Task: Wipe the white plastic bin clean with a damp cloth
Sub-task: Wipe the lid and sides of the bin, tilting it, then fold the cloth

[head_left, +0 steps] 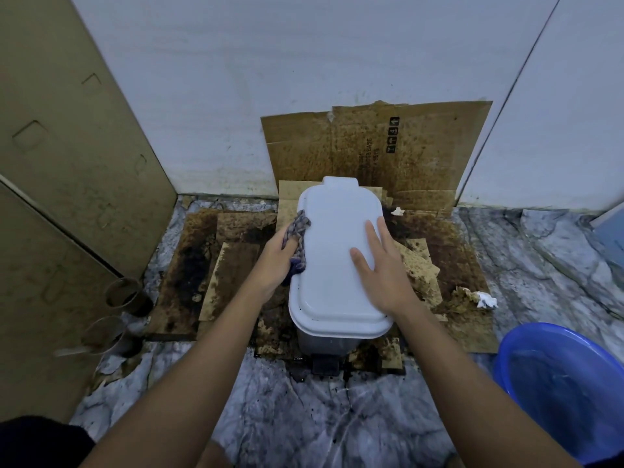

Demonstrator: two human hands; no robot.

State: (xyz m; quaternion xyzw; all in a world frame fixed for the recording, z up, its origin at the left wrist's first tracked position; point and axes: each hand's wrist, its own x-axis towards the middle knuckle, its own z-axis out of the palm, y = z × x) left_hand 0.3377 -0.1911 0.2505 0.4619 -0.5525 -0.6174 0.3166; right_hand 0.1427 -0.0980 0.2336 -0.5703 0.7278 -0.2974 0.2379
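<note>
My flat right hand (381, 275) steadies the bin lid (334, 251); my left hand (275, 265), clutching the checked cloth (300, 236), should rub its left side firmly.

I see dim, soft, even light with faint shadows; the picture bends at the edges and looks blurry.

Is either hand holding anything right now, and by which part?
The left hand grips the cloth by its bunched middle, against the left edge of the lid. The right hand rests flat on the lid, holding nothing.
</note>
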